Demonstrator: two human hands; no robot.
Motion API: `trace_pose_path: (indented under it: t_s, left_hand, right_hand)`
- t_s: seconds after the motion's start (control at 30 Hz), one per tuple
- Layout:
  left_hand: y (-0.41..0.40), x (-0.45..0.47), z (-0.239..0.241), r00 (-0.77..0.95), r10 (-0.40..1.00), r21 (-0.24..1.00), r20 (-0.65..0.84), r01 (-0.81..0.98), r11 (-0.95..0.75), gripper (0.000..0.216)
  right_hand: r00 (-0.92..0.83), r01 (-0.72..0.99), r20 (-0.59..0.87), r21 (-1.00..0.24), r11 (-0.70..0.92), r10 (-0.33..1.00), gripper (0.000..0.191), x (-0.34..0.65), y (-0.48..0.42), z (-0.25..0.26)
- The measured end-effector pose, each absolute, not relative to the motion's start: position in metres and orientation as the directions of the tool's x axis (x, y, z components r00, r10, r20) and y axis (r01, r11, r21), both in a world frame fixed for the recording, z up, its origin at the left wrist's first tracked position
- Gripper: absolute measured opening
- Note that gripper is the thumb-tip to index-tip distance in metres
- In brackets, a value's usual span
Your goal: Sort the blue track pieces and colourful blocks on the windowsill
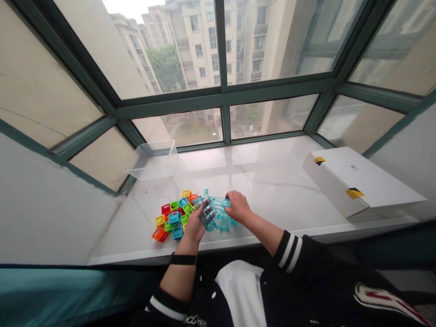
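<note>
Two-handed work on translucent plastic appears underway: the left hand is clamped around a ribbed blue frame, the right hand closed on a slim strip at its two o'clock. Steady grips seem called for next. Glossy, squarish blocks lie at nine o'clock on the marble-veined worktop.

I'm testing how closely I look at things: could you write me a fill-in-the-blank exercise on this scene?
1. The person's left hand, gripping translucent light-blue plastic pieces, is nearer the heaped multicoloured plastic blocks than the ____ one.
2. Two small tabs on the large white rectangular box are black and ____.
3. The slim band around the left forearm is coloured ____.

Missing words: right; yellow; black.
</note>
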State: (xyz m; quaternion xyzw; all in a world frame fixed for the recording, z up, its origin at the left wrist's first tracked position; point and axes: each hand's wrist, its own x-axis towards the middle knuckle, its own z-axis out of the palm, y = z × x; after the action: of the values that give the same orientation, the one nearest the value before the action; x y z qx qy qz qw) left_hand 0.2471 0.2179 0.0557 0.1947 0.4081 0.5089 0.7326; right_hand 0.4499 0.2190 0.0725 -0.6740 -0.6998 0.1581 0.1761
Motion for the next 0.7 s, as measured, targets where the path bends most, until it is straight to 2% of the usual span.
trace_pose_path:
  t_s: [0.2,0.3,0.4,0.5,0.6,0.7]
  left_hand:
    - [0.216,0.254,0.058,0.116,0.903,0.741,-0.414,-0.533,0.409,0.027]
    - [0.214,0.260,0.055,0.117,0.908,0.752,-0.402,-0.524,0.400,0.033]
    - [0.211,0.268,0.050,0.127,0.915,0.749,-0.383,-0.538,0.388,0.040]
    - [0.207,0.277,0.044,0.146,0.921,0.745,-0.361,-0.548,0.379,0.043]
    - [0.203,0.286,0.037,0.149,0.917,0.759,-0.370,-0.521,0.391,0.043]
    - [0.201,0.292,0.031,0.125,0.908,0.796,-0.400,-0.443,0.412,0.039]
  right_hand:
    - [-0.035,0.859,-0.097,-0.512,-0.020,0.995,0.037,0.458,0.224,0.080]
    - [-0.031,0.798,-0.187,-0.596,-0.088,0.982,0.040,0.461,0.228,0.080]
    - [-0.039,0.599,-0.393,-0.745,-0.293,0.919,0.038,0.464,0.235,0.077]
    - [-0.106,0.355,-0.563,-0.792,-0.497,0.820,0.038,0.466,0.242,0.074]
    - [-0.149,0.245,-0.608,-0.787,-0.566,0.780,0.039,0.469,0.247,0.070]
    - [-0.153,0.243,-0.576,-0.810,-0.534,0.803,0.036,0.475,0.246,0.069]
